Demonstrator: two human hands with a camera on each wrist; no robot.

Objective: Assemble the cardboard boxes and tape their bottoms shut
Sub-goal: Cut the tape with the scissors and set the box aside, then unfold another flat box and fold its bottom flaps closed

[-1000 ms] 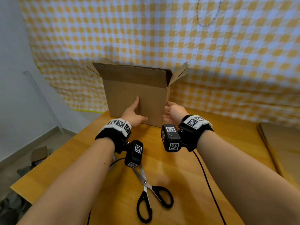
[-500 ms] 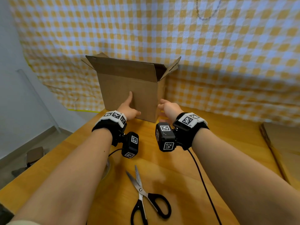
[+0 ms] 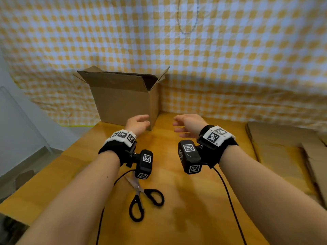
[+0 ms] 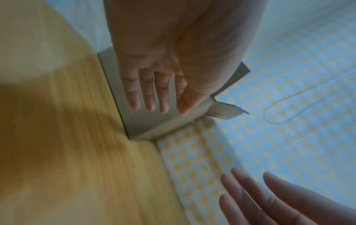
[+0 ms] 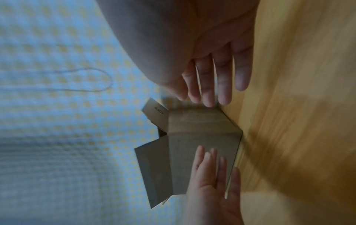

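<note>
An assembled brown cardboard box (image 3: 123, 99) stands upright at the back left of the wooden table (image 3: 177, 218), against the checked cloth, its top flaps spread open. My left hand (image 3: 137, 123) hovers just in front of the box's lower right corner, fingers straight, holding nothing. My right hand (image 3: 187, 123) is off to the right of the box, fingers spread and empty. The left wrist view shows the left hand (image 4: 154, 94) before the box wall (image 4: 138, 121). In the right wrist view the right hand (image 5: 212, 85) is apart from the box (image 5: 196, 134).
Black-handled scissors (image 3: 143, 200) lie on the table near me, between my forearms. A stack of flat cardboard sheets (image 3: 283, 152) lies at the right edge. The yellow-checked cloth (image 3: 212, 68) hangs behind the table. Black cables (image 3: 228, 200) trail from the wrist cameras.
Both hands have let go of the box and drawn back from it. The box now stands farther back against the cloth. The right hand has moved to the right.
</note>
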